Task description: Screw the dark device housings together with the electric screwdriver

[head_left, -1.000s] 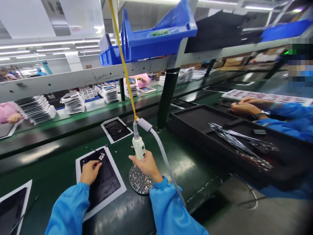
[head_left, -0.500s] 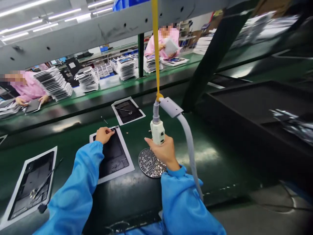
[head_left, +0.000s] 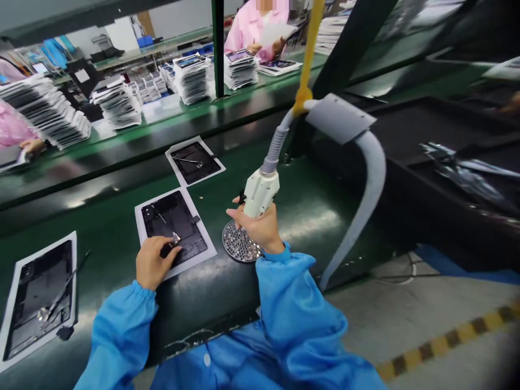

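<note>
The right hand (head_left: 258,227) is wrapped tight around the white electric screwdriver (head_left: 260,192), whose body tilts up and to the right toward a ribbed grey hose (head_left: 368,179) and a yellow strap (head_left: 309,51) that hangs from above. The tool's lower end is hidden behind the fist, just over the round perforated screw tray (head_left: 238,245), which lies on the green tabletop (head_left: 312,216) touching the lower right edge of the nearest panel. The left hand (head_left: 152,264) rests on the lower part of that dark device panel (head_left: 174,225), which sits on a white sheet; thumb and forefinger are pinched together on a small shiny metal part (head_left: 175,238) lying on the panel's surface. Both forearms are in bright blue sleeves (head_left: 292,303). A second panel on its own white sheet (head_left: 195,161) lies further up the tabletop, well apart from the hands, and a third panel (head_left: 38,300) lies to the left near the edge, with a thin dark tool across it. To the right, a black tray (head_left: 447,162) holds a pile of shiny strips. Beyond a raised dark rail, stacks of white-edged panels (head_left: 190,78) stand on a far bench, where a person in a pink coat (head_left: 252,27) holds a sheet; another pink sleeve (head_left: 12,127) shows at the far left beside a leaning stack.
</note>
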{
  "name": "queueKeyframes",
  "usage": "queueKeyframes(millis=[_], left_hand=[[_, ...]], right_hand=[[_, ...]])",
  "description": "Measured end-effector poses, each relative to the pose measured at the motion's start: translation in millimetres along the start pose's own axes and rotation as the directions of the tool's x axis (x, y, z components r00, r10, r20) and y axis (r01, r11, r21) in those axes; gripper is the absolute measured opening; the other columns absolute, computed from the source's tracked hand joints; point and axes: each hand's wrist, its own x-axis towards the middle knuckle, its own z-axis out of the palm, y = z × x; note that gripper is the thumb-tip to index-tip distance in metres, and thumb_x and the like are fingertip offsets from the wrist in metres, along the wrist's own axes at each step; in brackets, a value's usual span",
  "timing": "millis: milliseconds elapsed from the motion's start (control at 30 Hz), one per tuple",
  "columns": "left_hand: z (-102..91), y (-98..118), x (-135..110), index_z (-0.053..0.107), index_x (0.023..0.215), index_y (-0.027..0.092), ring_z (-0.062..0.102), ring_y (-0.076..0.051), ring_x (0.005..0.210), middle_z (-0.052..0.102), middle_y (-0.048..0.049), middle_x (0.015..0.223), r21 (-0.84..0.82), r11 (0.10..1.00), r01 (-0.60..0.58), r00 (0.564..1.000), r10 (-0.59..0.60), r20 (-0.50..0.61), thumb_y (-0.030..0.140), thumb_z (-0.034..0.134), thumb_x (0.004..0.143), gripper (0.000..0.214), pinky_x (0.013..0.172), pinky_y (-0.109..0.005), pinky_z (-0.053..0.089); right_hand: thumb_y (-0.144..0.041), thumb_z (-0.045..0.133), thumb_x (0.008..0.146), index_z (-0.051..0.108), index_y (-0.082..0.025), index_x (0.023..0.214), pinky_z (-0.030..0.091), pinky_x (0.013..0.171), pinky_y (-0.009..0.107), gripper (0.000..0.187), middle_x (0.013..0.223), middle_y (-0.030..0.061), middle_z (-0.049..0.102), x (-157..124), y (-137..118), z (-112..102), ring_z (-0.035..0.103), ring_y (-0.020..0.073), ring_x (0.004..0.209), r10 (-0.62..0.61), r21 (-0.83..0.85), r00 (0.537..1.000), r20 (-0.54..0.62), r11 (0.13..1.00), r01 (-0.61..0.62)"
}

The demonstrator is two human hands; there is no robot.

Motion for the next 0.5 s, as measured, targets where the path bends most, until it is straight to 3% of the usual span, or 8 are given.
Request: queueKeyframes(millis=[67,167,267,500], left_hand=[[-1.5,6.9,-12.7,0.065,0.095,0.023,0.057,-0.007,0.091,0.062,0.0049,0.095,0.072,0.961,-0.269,0.963,0.268,0.024,0.044,0.064,0.077,0.028,0.081,-0.020,0.048],[3.0,16.1,-24.7,0.064,0.102,0.022,0.056,-0.008,0.087,0.061,0.0043,0.097,0.177,0.867,-0.465,0.884,0.444,0.145,0.028,0.065,0.075,0.027,0.074,-0.022,0.050],[13.8,18.0,-26.6,0.065,0.101,0.019,0.056,-0.011,0.084,0.060,0.0020,0.094,0.258,0.835,-0.487,0.874,0.470,0.126,0.013,0.060,0.072,0.030,0.071,-0.025,0.051],[24.9,15.0,-29.2,0.066,0.092,0.018,0.055,-0.011,0.080,0.059,0.0006,0.087,0.162,0.847,-0.506,0.862,0.500,0.082,0.009,0.054,0.072,0.025,0.069,-0.024,0.051]], right_hand=[[-0.032,0.070,0.066,0.054,-0.011,0.083,0.044,0.050,0.026,0.032,0.049,0.0004,0.052,-3.7,1.3,3.9,0.049,0.0117,0.043,0.003,0.055,1.000,0.000,0.998,-0.002],[-0.029,0.070,0.067,0.054,-0.011,0.087,0.044,0.051,0.027,0.031,0.049,-0.0001,0.052,-6.9,5.6,8.1,0.049,0.0118,0.043,-0.022,0.079,1.000,-0.007,0.997,0.022],[-0.030,0.069,0.069,0.055,-0.009,0.089,0.045,0.053,0.027,0.032,0.049,0.0000,0.052,-7.4,10.4,10.9,0.050,0.0119,0.044,-0.032,0.053,0.999,-0.023,0.998,0.034],[-0.031,0.068,0.068,0.056,-0.008,0.091,0.043,0.052,0.027,0.035,0.050,-0.0006,0.052,-5.7,19.8,15.3,0.049,0.0116,0.045,0.004,-0.006,1.000,-0.005,1.000,-0.004]])
